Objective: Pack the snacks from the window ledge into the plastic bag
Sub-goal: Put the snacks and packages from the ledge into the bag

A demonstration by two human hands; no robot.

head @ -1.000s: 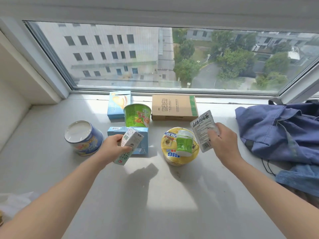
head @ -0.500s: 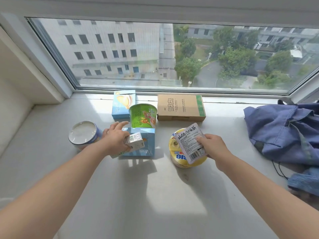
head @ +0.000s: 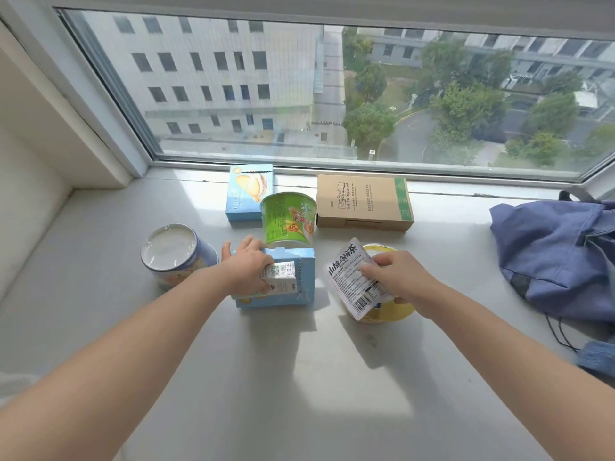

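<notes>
My left hand (head: 248, 267) holds a small white carton (head: 281, 277) and lies on top of a light blue snack box (head: 293, 281), with fingers reaching over the box's far edge. My right hand (head: 397, 281) pinches a white printed sachet (head: 352, 277) and sits on a yellow round tub (head: 382, 311). Behind them stand a green cup (head: 288, 217), a second light blue box (head: 248, 191) and a brown cardboard box (head: 364, 202). A blue cup with a white lid (head: 173, 252) lies tilted at the left. I see no plastic bag for certain.
A blue cloth bag (head: 559, 257) with a dark cord lies at the right of the white ledge (head: 299, 377). The window frame (head: 332, 168) runs along the back and a wall (head: 30, 181) closes the left side. A pale blurred shape shows at the lower left edge.
Both hands have moved forward and down with their items. The left now rests on the near blue box, and the right has come down onto the yellow tub, hiding the small green cup.
</notes>
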